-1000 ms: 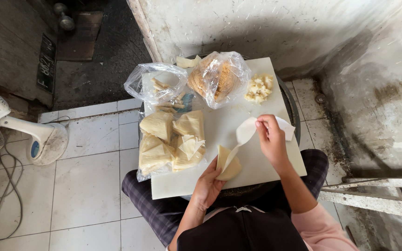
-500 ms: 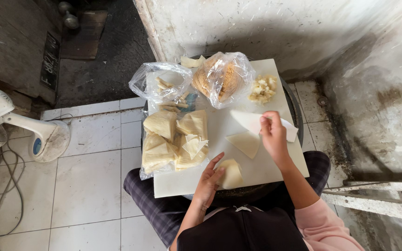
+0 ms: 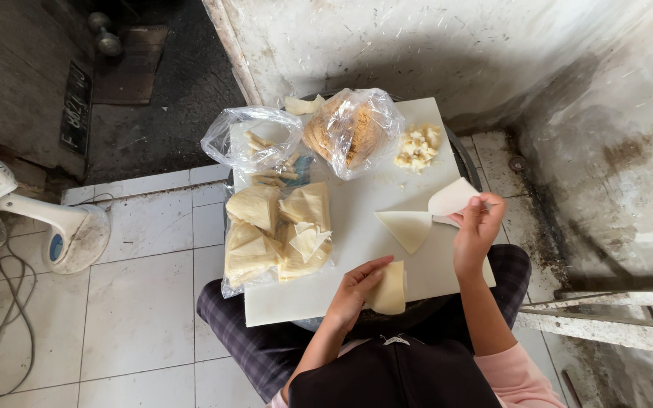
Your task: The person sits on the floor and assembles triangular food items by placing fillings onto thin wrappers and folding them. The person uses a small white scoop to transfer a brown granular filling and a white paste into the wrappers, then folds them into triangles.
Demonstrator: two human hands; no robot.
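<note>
- Head view, lower middle of the frame: the left hand [image 3: 353,291] reaches up from the bottom edge, wrist bent a little; its fingers are curled shut around a folded pale wrapper [image 3: 389,289] that lies at the near edge of the white board [image 3: 357,234]
- Right of the middle: the right hand [image 3: 478,230] is lifted above the board with the forearm running down to the bottom edge; its fingertips pinch together on the corner of a thin white wrapper sheet [image 3: 453,198], which sticks up and to the left
- Just left of that hand a flat triangle wrapper [image 3: 407,227] lies on the board, not touching the hand
- Left part of the board: a pile of folded triangles [image 3: 277,230] sits on clear plastic
- Top of the board: a clear bag with strips [image 3: 255,140], a bag of brown crumbs [image 3: 353,130], and a small heap of pale chunks [image 3: 417,146] to the right
- Far left of the frame: a white fan [image 3: 9,211] stands on the tiled floor [image 3: 137,302]
- The board rests over the person's lap
</note>
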